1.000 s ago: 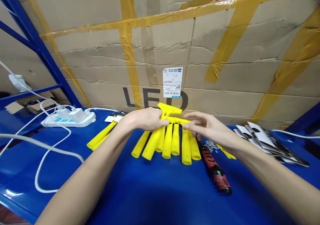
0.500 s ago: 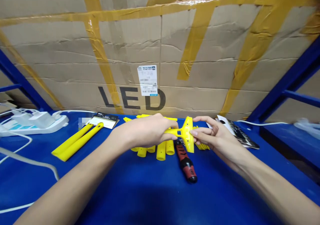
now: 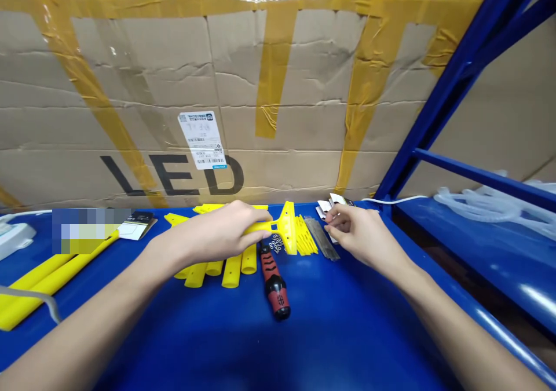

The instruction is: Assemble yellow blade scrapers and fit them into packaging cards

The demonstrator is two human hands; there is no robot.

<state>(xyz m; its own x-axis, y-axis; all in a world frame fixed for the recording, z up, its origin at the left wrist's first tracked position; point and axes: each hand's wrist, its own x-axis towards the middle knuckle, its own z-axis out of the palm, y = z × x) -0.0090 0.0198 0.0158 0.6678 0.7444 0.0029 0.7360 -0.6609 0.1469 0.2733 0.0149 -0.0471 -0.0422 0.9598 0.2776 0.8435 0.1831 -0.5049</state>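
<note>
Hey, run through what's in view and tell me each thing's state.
Yellow scraper, held by its handle
Left hand, closed on the yellow scraper
Right hand, fingers curled, grip unclear
Yellow tubes, lying grouped, partly hidden
Red-black tool, lying down
Yellow strips, lying together
Grey strips, lying bunched
Cardboard box, taped, creased

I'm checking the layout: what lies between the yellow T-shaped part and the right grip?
In the head view, small yellow pieces, then flat grey strips, lie between the yellow T-shaped part and the right grip.
</note>
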